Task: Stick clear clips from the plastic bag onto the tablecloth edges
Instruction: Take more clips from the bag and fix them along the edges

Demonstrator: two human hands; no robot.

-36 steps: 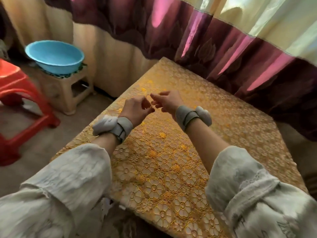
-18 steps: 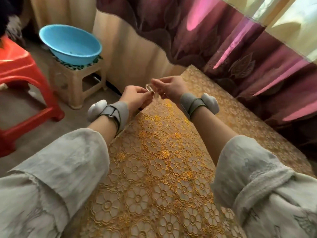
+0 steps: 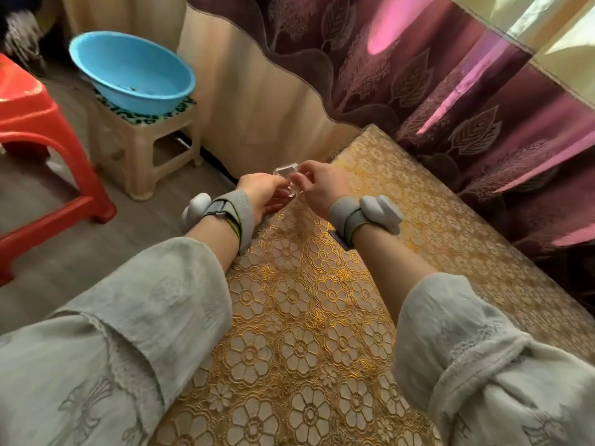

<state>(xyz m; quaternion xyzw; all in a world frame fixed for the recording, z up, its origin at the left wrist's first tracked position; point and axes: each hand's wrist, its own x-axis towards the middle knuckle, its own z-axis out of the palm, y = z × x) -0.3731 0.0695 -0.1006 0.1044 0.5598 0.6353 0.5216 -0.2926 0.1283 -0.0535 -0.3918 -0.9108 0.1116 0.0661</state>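
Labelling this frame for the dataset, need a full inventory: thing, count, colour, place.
clear clip: 1, transparent, pinched between both hands at the table's left edge
tablecloth: 1, gold floral lace, covering the table
basin: 1, light blue, on the beige stool
beige stool: 1, beige, on the floor left of the table
red stool: 1, red, far left, partly out of frame
curtain: 1, maroon leaf pattern over cream fabric, behind the table
wrist bands: 2, grey with white units, one per wrist
sleeves: 2, pale grey-green, bottom of frame
left hand: 1, on the clip
right hand: 1, on the clip
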